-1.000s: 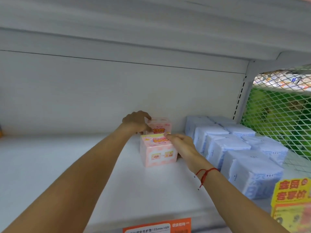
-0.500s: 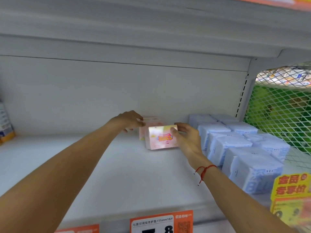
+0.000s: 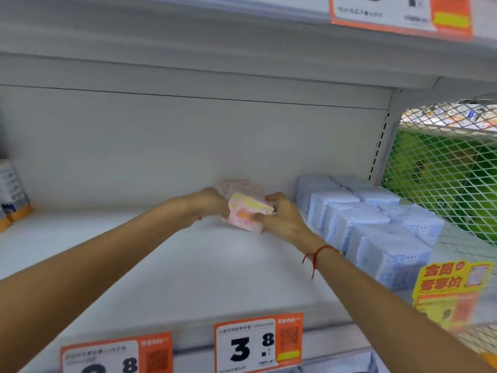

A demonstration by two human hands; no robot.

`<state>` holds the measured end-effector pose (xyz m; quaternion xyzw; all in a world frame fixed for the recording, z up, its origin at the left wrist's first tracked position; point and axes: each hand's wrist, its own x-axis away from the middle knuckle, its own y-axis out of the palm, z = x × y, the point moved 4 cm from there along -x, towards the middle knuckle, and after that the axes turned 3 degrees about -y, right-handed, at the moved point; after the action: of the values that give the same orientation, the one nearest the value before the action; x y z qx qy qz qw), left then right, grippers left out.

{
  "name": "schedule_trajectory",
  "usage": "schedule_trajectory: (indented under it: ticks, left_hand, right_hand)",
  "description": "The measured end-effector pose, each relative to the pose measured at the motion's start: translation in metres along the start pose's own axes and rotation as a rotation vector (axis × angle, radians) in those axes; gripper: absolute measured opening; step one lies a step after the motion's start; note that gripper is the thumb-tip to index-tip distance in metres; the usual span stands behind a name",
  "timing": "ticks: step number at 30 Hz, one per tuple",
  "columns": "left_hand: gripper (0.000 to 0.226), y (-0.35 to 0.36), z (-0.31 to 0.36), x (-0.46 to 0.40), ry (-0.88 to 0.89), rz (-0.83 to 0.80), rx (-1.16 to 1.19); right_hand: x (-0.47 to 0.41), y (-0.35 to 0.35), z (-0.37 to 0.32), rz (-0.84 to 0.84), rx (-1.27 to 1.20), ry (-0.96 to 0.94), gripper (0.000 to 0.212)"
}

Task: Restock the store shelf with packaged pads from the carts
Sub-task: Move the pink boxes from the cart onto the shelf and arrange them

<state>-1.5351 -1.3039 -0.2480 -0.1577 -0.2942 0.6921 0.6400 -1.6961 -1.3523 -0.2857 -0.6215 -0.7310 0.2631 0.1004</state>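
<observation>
Pink pack (image 3: 248, 215) now tilted, gripped by left hand (image 3: 212, 207) and right hand (image 3: 282, 218), white shelf (image 3: 188, 267), blue packs (image 3: 376, 227) beside.

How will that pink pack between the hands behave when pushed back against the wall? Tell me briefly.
The pink pack, held by the left hand and right hand, looks soft-wrapped, so it probably gives under pressure. Probably light. Boxy and flat-sided, it should slide on the smooth shelf rather than roll.

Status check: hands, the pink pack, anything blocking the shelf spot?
Left hand and right hand both grip the front pink pack, tilted. Second pink pack behind it by the back wall. Blue packs close on the right; shelf bare to the left.
</observation>
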Motion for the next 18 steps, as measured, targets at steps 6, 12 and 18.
schedule_trajectory:
  ticks: [6, 12, 18]
  left_hand:
    - [0.067, 0.011, 0.024, 0.008, 0.375, 0.177, -0.265]
    - [0.082, 0.017, 0.008, 0.017, 0.585, 0.236, 0.061]
    - [0.099, 0.014, 0.015, 0.018, 0.589, 0.258, -0.029]
  right_hand:
    - [0.02, -0.01, -0.008, -0.287, 0.153, 0.147, 0.037]
    - [0.033, -0.014, -0.008, -0.412, -0.237, -0.022, 0.088]
    - [0.023, -0.004, 0.006, -0.247, -0.643, 0.096, 0.082]
